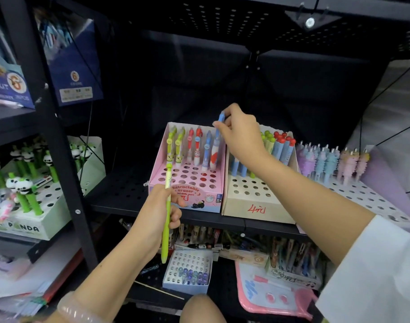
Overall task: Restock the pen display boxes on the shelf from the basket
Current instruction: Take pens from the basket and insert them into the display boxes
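A pink display box (187, 190) marked "Retractable eraser" stands on the black shelf (127, 194), with green, red and blue pens in its back rows and several bare holes in front. My right hand (239, 134) pinches the top of a blue pen (219, 129) over the box's back right corner. My left hand (159, 213) grips a green pen (167, 213) upright in front of the box, tip down. No basket shows in view.
A beige box (253, 197) marked in red holds blue and green pens right of the pink one. A white perforated tray (362, 194) of pastel pens sits further right. A panda pen box (31, 220) stands left past a black upright. More pen boxes fill the lower shelf (190, 271).
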`<state>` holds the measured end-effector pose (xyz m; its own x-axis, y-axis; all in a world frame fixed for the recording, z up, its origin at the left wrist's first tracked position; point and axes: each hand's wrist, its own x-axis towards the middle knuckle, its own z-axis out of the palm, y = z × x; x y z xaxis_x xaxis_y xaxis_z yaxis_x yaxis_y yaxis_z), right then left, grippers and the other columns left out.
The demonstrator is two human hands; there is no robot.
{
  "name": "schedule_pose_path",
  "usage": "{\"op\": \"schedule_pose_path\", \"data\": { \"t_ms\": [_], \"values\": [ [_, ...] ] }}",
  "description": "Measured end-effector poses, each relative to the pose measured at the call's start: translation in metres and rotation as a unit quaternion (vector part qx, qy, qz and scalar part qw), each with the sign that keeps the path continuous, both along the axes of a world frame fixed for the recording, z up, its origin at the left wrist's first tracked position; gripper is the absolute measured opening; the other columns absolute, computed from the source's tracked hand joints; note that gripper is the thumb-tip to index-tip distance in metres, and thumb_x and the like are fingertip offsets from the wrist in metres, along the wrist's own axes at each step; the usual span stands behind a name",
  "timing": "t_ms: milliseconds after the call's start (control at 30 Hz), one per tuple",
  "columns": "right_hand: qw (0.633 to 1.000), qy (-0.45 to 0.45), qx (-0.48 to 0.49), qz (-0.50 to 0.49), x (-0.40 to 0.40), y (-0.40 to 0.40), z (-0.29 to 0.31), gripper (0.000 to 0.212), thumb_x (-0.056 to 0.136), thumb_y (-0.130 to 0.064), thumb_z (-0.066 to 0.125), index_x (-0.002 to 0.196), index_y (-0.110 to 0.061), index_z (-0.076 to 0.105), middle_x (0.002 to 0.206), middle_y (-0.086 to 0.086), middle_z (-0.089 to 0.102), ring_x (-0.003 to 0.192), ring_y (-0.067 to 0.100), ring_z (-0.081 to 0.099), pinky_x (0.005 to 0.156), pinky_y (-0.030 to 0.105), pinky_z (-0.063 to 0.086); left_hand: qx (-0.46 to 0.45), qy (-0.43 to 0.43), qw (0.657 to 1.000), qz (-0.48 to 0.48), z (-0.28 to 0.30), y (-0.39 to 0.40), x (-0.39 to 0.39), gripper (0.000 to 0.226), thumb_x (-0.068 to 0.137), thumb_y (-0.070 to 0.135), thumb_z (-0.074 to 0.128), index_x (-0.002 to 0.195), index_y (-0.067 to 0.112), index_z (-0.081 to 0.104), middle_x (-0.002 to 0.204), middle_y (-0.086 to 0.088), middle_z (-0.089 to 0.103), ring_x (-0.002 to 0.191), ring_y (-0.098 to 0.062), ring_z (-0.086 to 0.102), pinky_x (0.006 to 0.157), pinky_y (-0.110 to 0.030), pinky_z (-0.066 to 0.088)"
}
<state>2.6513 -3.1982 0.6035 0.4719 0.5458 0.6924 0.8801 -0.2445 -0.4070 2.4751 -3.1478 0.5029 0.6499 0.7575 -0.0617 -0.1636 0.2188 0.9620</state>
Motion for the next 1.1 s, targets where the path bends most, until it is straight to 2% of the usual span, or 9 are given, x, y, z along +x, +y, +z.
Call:
{"op": "schedule_pose_path", "data": {
  "t_ms": [167, 367, 500, 600, 667, 733, 833, 933, 1100],
  "values": [
    [0.998, -0.004, -0.057, -0.030, 0.006, 0.000, -0.004, 0.022, 0.093, -0.024, 0.055, 0.108, -0.008, 0.051, 0.082, 0.008, 0.065, 0.072, 0.020, 0.062, 0.064, 0.033, 0.052, 0.095, 0.002, 0.995, -0.032, -0.001, -0.005, -0.004, 0.019, 0.099, 0.026, 0.039, 0.096, 0.022, 0.057, 0.063, 0.004, 0.057, 0.042, -0.008, 0.038, 0.036, -0.019, 0.030],
    [0.998, 0.009, -0.056, -0.025, 0.005, -0.002, -0.007, 0.020, 0.094, -0.023, 0.054, 0.105, -0.007, 0.051, 0.076, 0.007, 0.061, 0.065, 0.018, 0.058, 0.057, 0.031, 0.048, 0.074, 0.009, 0.997, -0.034, -0.002, -0.008, -0.007, 0.020, 0.099, 0.016, 0.035, 0.097, 0.017, 0.055, 0.056, 0.004, 0.057, 0.039, -0.007, 0.037, 0.034, -0.018, 0.028],
    [0.981, -0.006, -0.183, -0.062, 0.005, 0.003, -0.012, 0.022, 0.094, -0.024, 0.054, 0.104, -0.004, 0.052, 0.068, -0.001, 0.042, 0.054, 0.007, 0.038, 0.045, 0.023, 0.024, 0.065, 0.001, 0.998, -0.021, 0.000, -0.013, -0.007, 0.018, 0.098, 0.010, 0.033, 0.090, 0.014, 0.048, 0.055, 0.003, 0.059, 0.040, -0.006, 0.039, 0.035, -0.018, 0.030],
    [0.977, 0.008, -0.200, -0.071, 0.004, 0.004, -0.012, 0.020, 0.093, -0.027, 0.055, 0.097, -0.008, 0.052, 0.071, 0.000, 0.043, 0.061, 0.015, 0.045, 0.045, 0.023, 0.024, 0.112, 0.016, 0.993, -0.029, 0.001, -0.020, -0.008, 0.015, 0.097, 0.012, 0.038, 0.093, 0.016, 0.052, 0.060, 0.007, 0.062, 0.044, -0.006, 0.043, 0.039, -0.019, 0.036],
    [0.985, 0.006, -0.157, -0.073, 0.001, 0.003, -0.009, 0.019, 0.092, -0.027, 0.056, 0.096, -0.009, 0.051, 0.073, 0.001, 0.048, 0.070, 0.020, 0.051, 0.050, 0.025, 0.032, 0.134, 0.022, 0.990, -0.033, 0.003, -0.024, -0.010, 0.016, 0.097, 0.015, 0.040, 0.098, 0.020, 0.054, 0.062, 0.009, 0.062, 0.046, -0.006, 0.044, 0.041, -0.019, 0.037],
    [0.992, -0.043, -0.100, -0.060, -0.001, 0.006, -0.004, 0.024, 0.095, -0.021, 0.050, 0.113, -0.007, 0.054, 0.096, 0.009, 0.060, 0.087, 0.025, 0.057, 0.065, 0.031, 0.043, 0.142, 0.022, 0.989, -0.033, 0.005, -0.025, -0.011, 0.016, 0.098, 0.017, 0.040, 0.100, 0.022, 0.055, 0.062, 0.009, 0.062, 0.047, -0.007, 0.044, 0.042, -0.020, 0.036],
    [0.972, -0.132, -0.196, -0.009, -0.005, 0.018, 0.001, 0.034, 0.098, -0.017, 0.039, 0.127, -0.009, 0.053, 0.128, 0.008, 0.055, 0.117, 0.026, 0.050, 0.093, 0.039, 0.043, 0.139, 0.018, 0.990, -0.031, 0.009, -0.027, -0.012, 0.016, 0.098, 0.017, 0.039, 0.098, 0.019, 0.055, 0.062, 0.008, 0.061, 0.047, -0.008, 0.043, 0.042, -0.020, 0.036],
    [0.933, -0.160, -0.323, -0.021, -0.007, 0.027, -0.004, 0.037, 0.100, -0.020, 0.030, 0.120, -0.007, 0.058, 0.130, 0.007, 0.054, 0.117, 0.025, 0.049, 0.100, 0.038, 0.033, 0.141, 0.012, 0.990, -0.028, 0.013, -0.027, -0.013, 0.016, 0.098, 0.016, 0.039, 0.097, 0.017, 0.055, 0.062, 0.008, 0.061, 0.047, -0.007, 0.044, 0.041, -0.019, 0.036],
    [0.940, -0.140, -0.310, 0.018, -0.008, 0.019, 0.003, 0.036, 0.099, -0.024, 0.034, 0.119, -0.008, 0.059, 0.129, 0.008, 0.051, 0.123, 0.026, 0.044, 0.104, 0.040, 0.031, 0.130, -0.005, 0.991, -0.015, 0.018, -0.026, -0.014, 0.018, 0.097, 0.011, 0.039, 0.097, 0.015, 0.057, 0.060, 0.009, 0.061, 0.047, -0.006, 0.045, 0.042, -0.018, 0.038]
  ]
}}
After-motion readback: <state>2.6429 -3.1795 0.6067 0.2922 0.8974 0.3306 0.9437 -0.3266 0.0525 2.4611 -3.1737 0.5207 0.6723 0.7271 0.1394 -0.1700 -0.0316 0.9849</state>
